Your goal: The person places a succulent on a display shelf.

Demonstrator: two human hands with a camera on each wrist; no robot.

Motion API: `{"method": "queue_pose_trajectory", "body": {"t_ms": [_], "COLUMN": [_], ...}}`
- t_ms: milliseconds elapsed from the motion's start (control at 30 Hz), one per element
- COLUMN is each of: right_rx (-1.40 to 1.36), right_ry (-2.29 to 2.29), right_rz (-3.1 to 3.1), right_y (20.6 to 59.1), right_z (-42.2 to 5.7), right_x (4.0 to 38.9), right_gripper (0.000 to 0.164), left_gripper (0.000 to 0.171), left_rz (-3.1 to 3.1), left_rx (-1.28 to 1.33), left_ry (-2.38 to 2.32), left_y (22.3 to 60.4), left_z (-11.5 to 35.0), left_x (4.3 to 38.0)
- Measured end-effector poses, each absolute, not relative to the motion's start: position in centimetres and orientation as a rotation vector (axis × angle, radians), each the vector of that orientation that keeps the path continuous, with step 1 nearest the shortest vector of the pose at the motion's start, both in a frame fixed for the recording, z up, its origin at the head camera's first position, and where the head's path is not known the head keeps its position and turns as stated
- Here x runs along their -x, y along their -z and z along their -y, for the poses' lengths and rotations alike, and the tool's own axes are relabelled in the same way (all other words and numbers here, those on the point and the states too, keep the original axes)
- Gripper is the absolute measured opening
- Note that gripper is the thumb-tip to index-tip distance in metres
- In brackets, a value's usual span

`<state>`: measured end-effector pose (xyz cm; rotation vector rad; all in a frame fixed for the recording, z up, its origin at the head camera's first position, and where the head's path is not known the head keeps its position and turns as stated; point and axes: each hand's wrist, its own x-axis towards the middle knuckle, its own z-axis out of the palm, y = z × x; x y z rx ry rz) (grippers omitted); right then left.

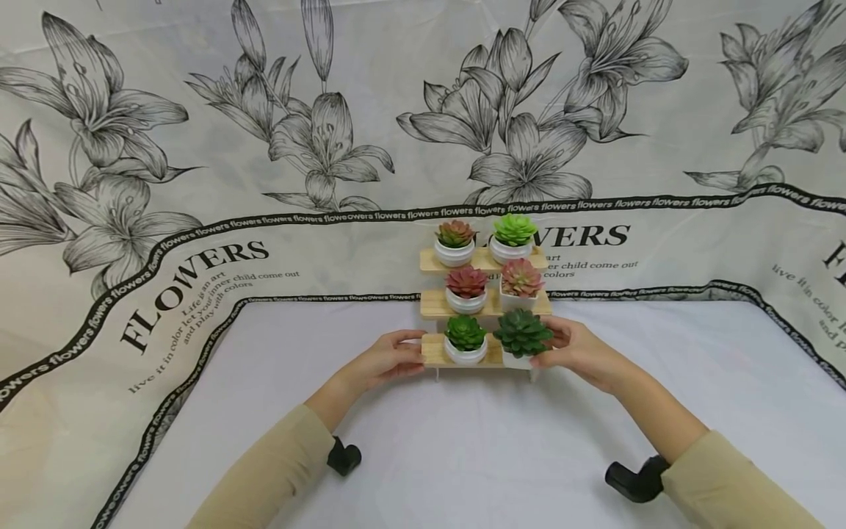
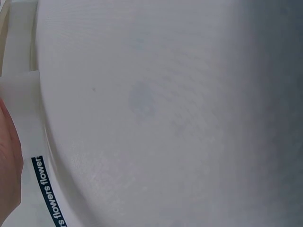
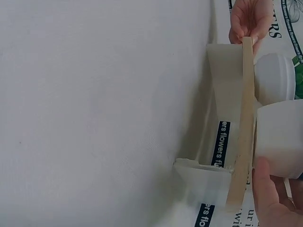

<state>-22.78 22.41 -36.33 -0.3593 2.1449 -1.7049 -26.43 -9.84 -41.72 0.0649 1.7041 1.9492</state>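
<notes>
A three-tier stand with pale wooden shelves (image 1: 431, 353) stands on the white cloth, with two potted succulents on each tier. My left hand (image 1: 390, 358) pinches the left end of the bottom shelf; in the right wrist view its thumb and fingers close over the shelf's end. At the other end, my right hand (image 1: 581, 354) grips the white pot (image 3: 281, 137) of the dark green succulent (image 1: 523, 332), thumb on the pot's near side. Left of that plant sits a bright green succulent (image 1: 465, 333) in a round white pot. The left wrist view catches only part of the left hand (image 2: 8, 165).
Reddish and pink succulents (image 1: 522, 278) fill the middle tier; a reddish one (image 1: 455, 234) and a lime-green one (image 1: 514, 230) top the stand. Behind rises a flower-printed cloth (image 1: 350, 250). White side supports (image 3: 203, 182) stand under the bottom shelf.
</notes>
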Motion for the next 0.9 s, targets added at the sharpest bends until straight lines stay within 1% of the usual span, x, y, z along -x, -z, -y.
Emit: {"method": "queue_pose_trajectory", "body": {"t_ms": [167, 467, 800, 900], "right_rx": [0.358, 0.379, 0.401, 0.376], "right_ry": [1.728, 1.755, 1.771, 1.753], "right_rz": [-2.105, -1.997, -1.99, -2.01], "right_y": [36.6, 37.4, 37.7, 37.7], "right_z": [-22.5, -23.0, -23.2, -23.4], "right_x": [23.5, 24.6, 24.4, 24.2], "right_gripper": [0.073, 0.078, 0.076, 0.079], "left_gripper": [0.055, 0.056, 0.056, 0.055], "left_rz": [-1.704, -1.712, -1.705, -1.735], "left_rx": [-0.07, -0.074, -0.081, -0.08], "left_ry": [-1.949, -1.948, -1.964, -1.948], "left_y": [41.7, 41.8, 42.1, 42.1], "left_z": [9.8, 9.8, 9.9, 10.0], "left_x": [26.3, 26.2, 26.2, 26.1]}}
